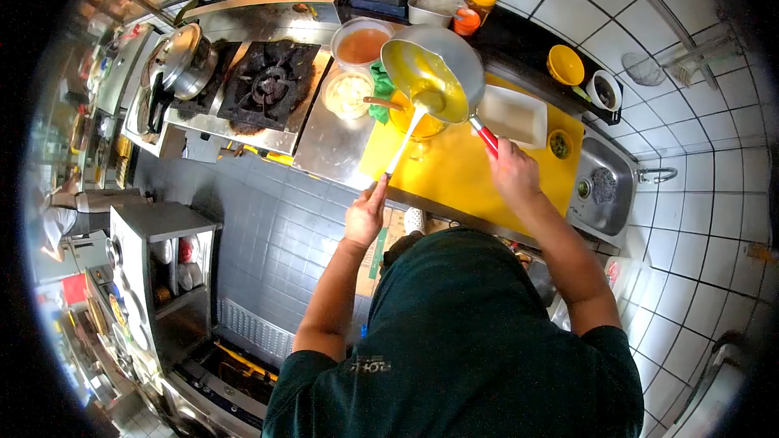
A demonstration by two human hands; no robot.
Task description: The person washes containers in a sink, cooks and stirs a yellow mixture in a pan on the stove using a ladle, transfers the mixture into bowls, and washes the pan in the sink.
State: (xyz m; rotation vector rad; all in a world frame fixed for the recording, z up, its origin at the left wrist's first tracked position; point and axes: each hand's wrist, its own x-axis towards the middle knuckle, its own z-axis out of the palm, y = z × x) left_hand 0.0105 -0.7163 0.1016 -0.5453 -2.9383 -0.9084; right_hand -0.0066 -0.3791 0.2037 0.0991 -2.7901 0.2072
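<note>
My right hand (514, 170) is closed around the red handle of a large metal frying pan (464, 61). The pan tilts leftward over a yellow bowl (422, 127) on a yellow cutting board (454, 174), and a yellow liquid coats its inside. In my left hand (367, 212) is a long pale-handled ladle (408, 139), its rounded head inside the tilted pan near the lower rim. A wooden handle (381, 102) sticks out to the left of the bowl. The pan and ladle hide part of the bowl's contents.
Left of the board stand a container of orange-brown liquid (363, 45), a bowl of pale pieces (347, 95) and a green cloth (380, 89). A white tray (513, 116) and small bowl of greens (560, 143) lie right, before the sink (604, 186). A gas burner (270, 85) and pot (182, 61) are farther left.
</note>
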